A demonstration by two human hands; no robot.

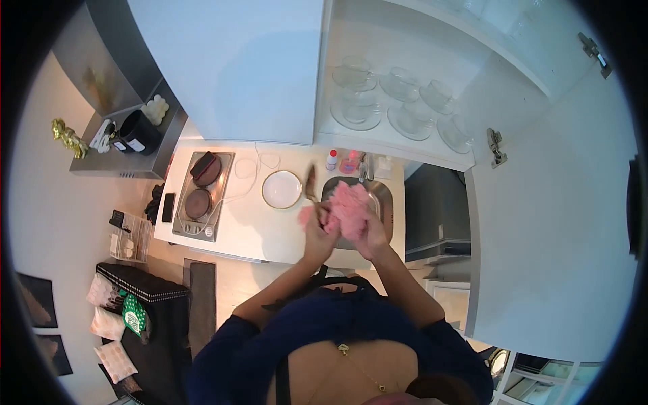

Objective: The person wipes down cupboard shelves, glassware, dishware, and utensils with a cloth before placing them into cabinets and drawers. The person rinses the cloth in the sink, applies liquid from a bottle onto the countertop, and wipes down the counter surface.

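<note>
A metal cake server (310, 184), its broad blade pointing away from me, rises from my left hand (320, 236). The fingers of that hand are closed around its handle, with part of a pink cloth (349, 206) bunched against them. My right hand (371, 237) is wrapped around the bulk of the cloth, just right of the left hand. Both hands are over the counter's front part, beside the steel sink (386, 202). To the left lies a white plate with a gold rim (281, 190). The handle's lower end is hidden by fingers and cloth.
On the counter's left are a two-plate cooktop (219, 177) with a cable across it and a phone (168, 208). A red-capped bottle (331, 159) stands behind the sink. Overhead, an open cabinet door (547, 250) hangs right of glass cups and saucers (356, 111).
</note>
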